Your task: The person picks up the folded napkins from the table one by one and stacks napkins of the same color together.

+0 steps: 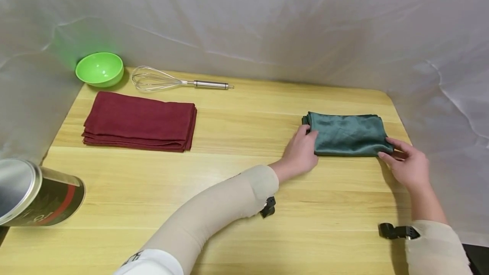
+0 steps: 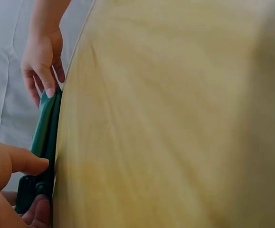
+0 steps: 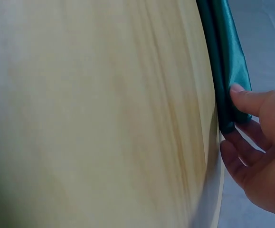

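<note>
A folded, shiny dark green cloth (image 1: 349,135) lies on the right part of the wooden table, in several layers. At its left end my left hand (image 1: 302,150) grips the edge. The left wrist view shows that thumb and a fingertip on either side of the folded layers of green cloth (image 2: 44,128). My right hand (image 1: 408,164) pinches the front right corner. Seen from the right wrist, the thumb (image 3: 244,97) presses on the cloth's face, with fingers tucked beneath its end.
On the left lies a folded dark red cloth (image 1: 139,120). Behind it are a green bowl (image 1: 100,69) and a wire whisk (image 1: 183,82). A large dark tin (image 1: 57,198) with a red band stands at the near left. Pale sheeting (image 1: 244,20) hangs round the table (image 1: 237,147).
</note>
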A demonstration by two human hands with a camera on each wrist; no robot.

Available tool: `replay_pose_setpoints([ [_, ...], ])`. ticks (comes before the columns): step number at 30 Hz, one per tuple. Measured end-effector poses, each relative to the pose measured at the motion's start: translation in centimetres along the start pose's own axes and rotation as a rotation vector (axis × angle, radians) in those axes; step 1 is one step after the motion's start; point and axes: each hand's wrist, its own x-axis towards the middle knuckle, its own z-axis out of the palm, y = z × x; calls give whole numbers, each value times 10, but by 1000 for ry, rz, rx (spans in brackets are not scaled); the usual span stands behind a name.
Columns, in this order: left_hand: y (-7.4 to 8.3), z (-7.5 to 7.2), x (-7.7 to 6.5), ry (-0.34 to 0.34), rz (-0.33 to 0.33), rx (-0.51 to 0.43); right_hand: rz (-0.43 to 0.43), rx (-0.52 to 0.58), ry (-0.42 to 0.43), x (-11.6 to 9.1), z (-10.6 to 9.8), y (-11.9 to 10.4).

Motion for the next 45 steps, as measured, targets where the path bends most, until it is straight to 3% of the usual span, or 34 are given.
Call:
replay_pose_setpoints([
  [4, 0, -1, -2, -13, -12, -31, -23, -14, -44, -3, 0, -1],
  [9, -1, -2, -3, -33, -23, -35, -88, -127, -115, -7, 1, -3],
  [13, -2, -2, -4, -40, -18, -25, -88, -124, -161, -9, 1, -2],
  [16, -3, -4, -5, -30, -10, -25, -67, -39, -100, -11, 2, -3],
  [19, -2, -6, -6, -13, 1, -31, -56, 11, 65, -13, 3, -5],
  [22, -2, -9, -7, -4, 10, -34, -59, -28, 194, -12, 4, -9],
  [24, -1, -10, -7, -8, 6, -25, -73, -83, 203, -10, 4, -10],
  [30, -4, -12, -5, -29, -4, -14, -71, -159, 107, -9, 3, -6],
  [35, -9, -26, -10, -27, -21, -43, -47, -130, 98, -9, 2, -6],
  [39, -13, -43, -22, -49, -66, -70, -8, -75, 79, -14, 1, -13],
  [42, -20, -58, -37, -65, -81, -52, -59, -13, 95, -18, 4, -27],
  [45, -29, -74, -53, -35, -65, 18, -167, 44, 125, -23, 9, -46],
])
